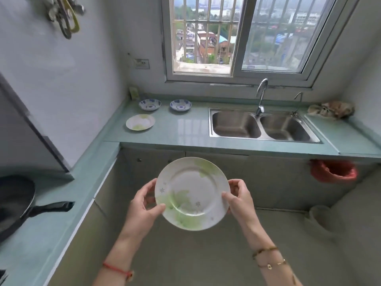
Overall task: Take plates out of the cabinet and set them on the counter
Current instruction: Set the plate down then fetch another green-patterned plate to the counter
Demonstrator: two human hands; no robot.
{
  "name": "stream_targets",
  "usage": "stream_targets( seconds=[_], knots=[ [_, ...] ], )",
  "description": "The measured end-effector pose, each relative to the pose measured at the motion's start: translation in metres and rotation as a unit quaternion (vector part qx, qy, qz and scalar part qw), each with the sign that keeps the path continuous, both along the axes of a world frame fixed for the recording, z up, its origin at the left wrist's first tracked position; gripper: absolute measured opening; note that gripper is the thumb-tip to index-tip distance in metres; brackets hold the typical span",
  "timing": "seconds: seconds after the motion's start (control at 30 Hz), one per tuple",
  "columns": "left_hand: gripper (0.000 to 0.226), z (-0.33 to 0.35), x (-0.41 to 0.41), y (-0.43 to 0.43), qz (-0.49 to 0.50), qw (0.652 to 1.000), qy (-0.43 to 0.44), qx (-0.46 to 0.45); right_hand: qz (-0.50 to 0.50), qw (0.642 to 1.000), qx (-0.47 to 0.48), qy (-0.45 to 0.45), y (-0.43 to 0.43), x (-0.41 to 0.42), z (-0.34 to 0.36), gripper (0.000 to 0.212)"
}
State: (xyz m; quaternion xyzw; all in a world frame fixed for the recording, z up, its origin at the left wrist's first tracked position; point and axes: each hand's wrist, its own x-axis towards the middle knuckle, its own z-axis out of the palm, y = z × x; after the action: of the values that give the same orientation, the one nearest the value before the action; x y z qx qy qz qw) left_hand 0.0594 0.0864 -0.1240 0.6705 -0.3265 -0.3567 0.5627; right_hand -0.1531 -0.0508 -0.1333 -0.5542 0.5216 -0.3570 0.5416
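A white plate with green leaf print (192, 193) is held in the air in front of the lower cabinet doors (216, 172), below the level of the green counter (181, 133). My left hand (144, 205) grips its left rim and my right hand (239, 198) grips its right rim. On the counter's left part lie a matching white and green plate (140, 122) and, behind it, two small blue-patterned dishes (149, 104) (180, 105). The cabinet doors look shut.
A double steel sink (261, 125) with a tap (261, 96) fills the counter's right half. A crumpled cloth (332, 110) lies at the far right. A black frying pan (18, 203) sits on the left counter. A red bag (334, 171) hangs under the counter edge.
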Motion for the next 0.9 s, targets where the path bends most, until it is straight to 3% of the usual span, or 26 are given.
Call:
stream_targets(
  seconds=[0.37,0.63,0.9],
  knots=[
    [0.071,-0.03,0.113,-0.207,0.036,0.998,-0.034,0.037,0.039,0.998,0.025,0.04,-0.219,0.125,-0.036,0.027],
    [0.074,-0.054,0.197,-0.373,0.066,0.992,-0.053,0.089,0.084,0.992,-0.007,0.097,-0.397,0.228,-0.056,0.025],
    [0.073,-0.093,0.283,-0.487,0.053,0.989,-0.025,0.137,0.088,0.982,0.012,0.165,-0.511,0.319,-0.103,0.03]
  ],
)
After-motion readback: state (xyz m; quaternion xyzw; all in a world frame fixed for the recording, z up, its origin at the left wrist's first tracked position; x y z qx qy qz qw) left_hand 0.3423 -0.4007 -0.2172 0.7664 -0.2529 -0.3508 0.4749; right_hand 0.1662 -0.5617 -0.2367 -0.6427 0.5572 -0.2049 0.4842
